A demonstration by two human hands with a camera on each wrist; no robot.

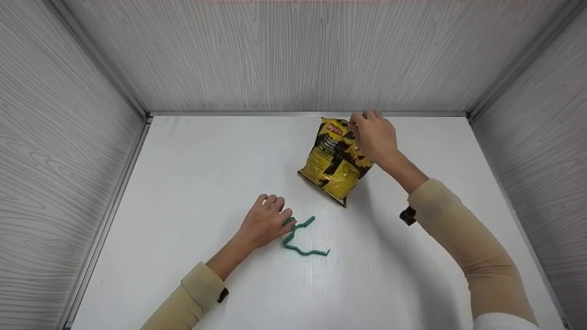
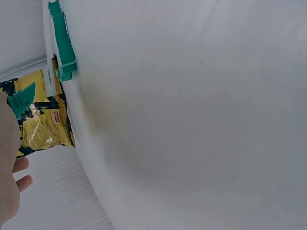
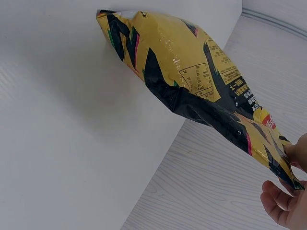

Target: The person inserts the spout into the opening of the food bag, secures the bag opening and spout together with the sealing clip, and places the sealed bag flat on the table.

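A yellow and black chip bag (image 1: 335,160) lies on the white table (image 1: 192,174) toward the back, right of centre. My right hand (image 1: 360,123) pinches the bag's top edge; in the right wrist view the bag (image 3: 192,81) hangs tilted from that hand (image 3: 290,179), its far corner against the table. A green zigzag clip (image 1: 302,240) lies open on the table nearer to me. My left hand (image 1: 286,219) curls its fingers round one end of the clip. In the left wrist view the clip (image 2: 62,40) shows beside my left hand (image 2: 9,172).
Grey wood-grain walls (image 1: 293,55) close in the table at the back and on both sides, with a metal strip (image 1: 302,113) along the back edge. A black wrist strap (image 1: 407,215) sits on my right sleeve.
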